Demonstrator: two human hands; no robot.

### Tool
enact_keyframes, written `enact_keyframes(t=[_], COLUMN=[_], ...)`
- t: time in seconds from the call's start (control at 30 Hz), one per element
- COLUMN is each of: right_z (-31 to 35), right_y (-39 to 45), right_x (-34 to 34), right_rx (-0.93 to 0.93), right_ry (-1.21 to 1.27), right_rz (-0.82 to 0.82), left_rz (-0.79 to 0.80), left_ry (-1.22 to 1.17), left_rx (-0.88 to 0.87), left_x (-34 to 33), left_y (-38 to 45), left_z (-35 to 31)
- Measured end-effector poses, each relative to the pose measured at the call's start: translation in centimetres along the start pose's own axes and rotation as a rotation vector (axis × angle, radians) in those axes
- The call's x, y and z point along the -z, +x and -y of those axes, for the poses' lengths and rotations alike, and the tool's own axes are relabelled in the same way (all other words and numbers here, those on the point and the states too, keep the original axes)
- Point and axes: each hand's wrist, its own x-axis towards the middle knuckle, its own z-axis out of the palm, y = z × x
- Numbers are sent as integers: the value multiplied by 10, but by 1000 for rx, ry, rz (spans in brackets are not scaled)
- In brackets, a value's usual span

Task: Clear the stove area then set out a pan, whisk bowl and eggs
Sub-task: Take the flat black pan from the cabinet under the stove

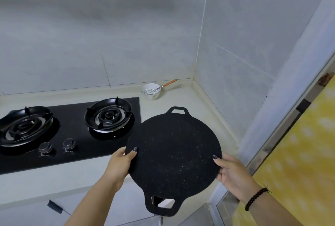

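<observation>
From the head camera, the pan point(173, 155) was flat, round, black with pale specks, and had a loop handle at 12 and 6 o'clock. The left hand point(120, 164) gripped its 9 o'clock rim and the right hand point(233, 172) its 3 o'clock rim, above the table point(183, 99) edge, right of the stove point(72, 131).

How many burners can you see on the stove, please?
2: the left burner sits at the picture's left edge, partly cut off; the right burner sits beside the pan. Any further left would be out of view.
</observation>
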Motion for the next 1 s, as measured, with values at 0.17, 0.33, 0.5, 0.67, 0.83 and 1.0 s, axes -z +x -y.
enact_keyframes(t=[0.17,0.33,0.5,0.67,0.83,1.0], right_z=[-11,-4,9,17,32,43], right_y=[20,48,79,131,196,259], right_x=[0,-2,4,12,21,30], right_rx=[4,27,0,-20,22,71], right_ry=[20,-145,-222,-298,-359,-472], right_rz=[-183,-321,-357,-383,-395,-432], left_rz=[17,10,-4,-28,-71,-103], left_ry=[31,-7,-23,12,64,163], left_rx=[-33,-41,-30,-12,11,20], left_x=[5,-7,-18,-37,-71,-102], left_y=[12,21,36,72,119,171], left_z=[2,7,13,13,11,4])
